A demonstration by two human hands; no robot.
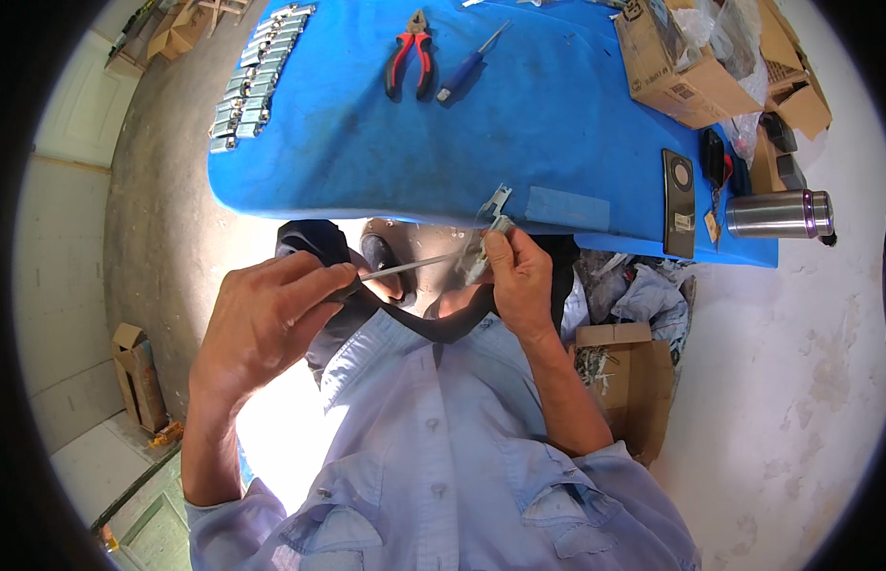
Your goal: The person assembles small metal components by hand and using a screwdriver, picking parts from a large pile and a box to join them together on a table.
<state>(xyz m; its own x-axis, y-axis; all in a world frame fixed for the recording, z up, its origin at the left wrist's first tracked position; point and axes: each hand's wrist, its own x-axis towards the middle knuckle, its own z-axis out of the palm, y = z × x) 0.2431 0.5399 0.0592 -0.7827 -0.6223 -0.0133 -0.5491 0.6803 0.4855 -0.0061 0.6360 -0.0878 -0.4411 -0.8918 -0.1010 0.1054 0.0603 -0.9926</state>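
A person in a pale blue shirt works just below the near edge of a blue bench (519, 114). The left hand (267, 319) has its fingers closed around the dark handle of a screwdriver (390, 273), whose shaft points right. The right hand (521, 276) pinches a small metal bracket (490, 224) between fingertips, at the bench's near edge. Red-handled pliers (411, 59) and a blue screwdriver (469, 65) lie near the far edge.

2 screwdrivers (405, 268) (469, 65), 1 pliers (410, 59), 1 flask (779, 213).
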